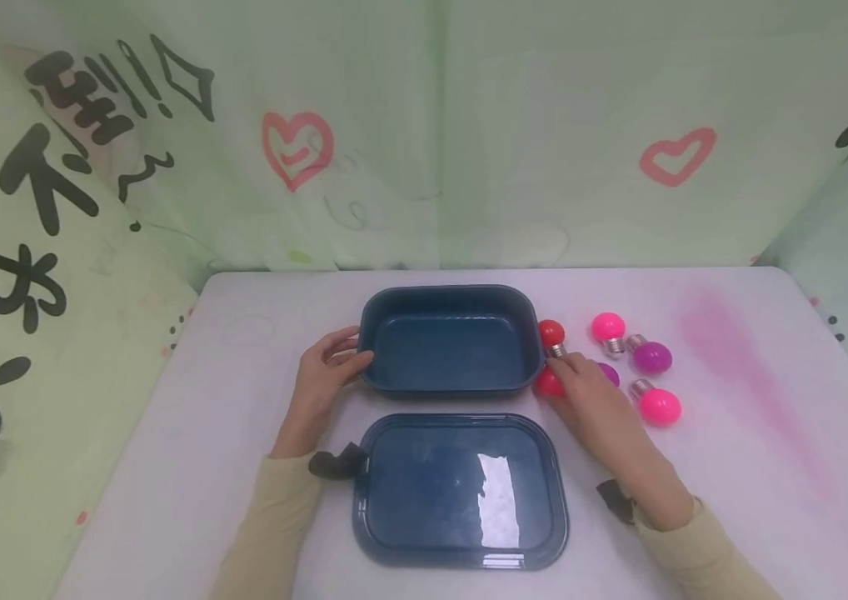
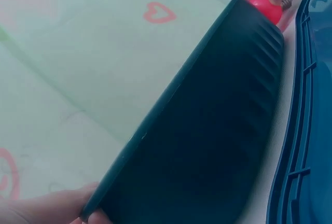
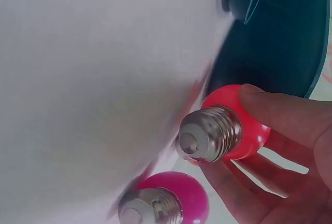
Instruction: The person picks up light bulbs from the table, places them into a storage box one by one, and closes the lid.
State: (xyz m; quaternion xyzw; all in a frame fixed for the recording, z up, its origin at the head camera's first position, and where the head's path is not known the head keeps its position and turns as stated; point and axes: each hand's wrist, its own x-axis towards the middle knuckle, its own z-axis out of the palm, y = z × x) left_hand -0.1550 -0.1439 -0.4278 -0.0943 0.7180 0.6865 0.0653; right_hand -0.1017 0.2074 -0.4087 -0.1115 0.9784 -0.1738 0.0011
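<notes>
A dark blue plastic box [image 1: 446, 350] stands without its lid on the white table, its inside bare. My left hand [image 1: 322, 379] pinches the box's left rim between thumb and fingers. Beside the right wall, my right hand [image 1: 596, 408] holds a red light bulb [image 3: 251, 128] by its round part, the metal screw base pointing away from the palm in the right wrist view. Another red bulb [image 1: 551, 332] lies just beyond that hand, close to the box. A purple bulb [image 1: 610, 374] is partly hidden behind the right hand.
Nearer to me than the box lies its blue lid [image 1: 424, 492], flat on the table [image 1: 739, 517]. Two pink bulbs, one far [image 1: 608, 326] and one near [image 1: 660, 407], lie to the right, with a purple bulb [image 1: 653, 357] between them. A green patterned curtain [image 1: 499, 208] hangs behind the table.
</notes>
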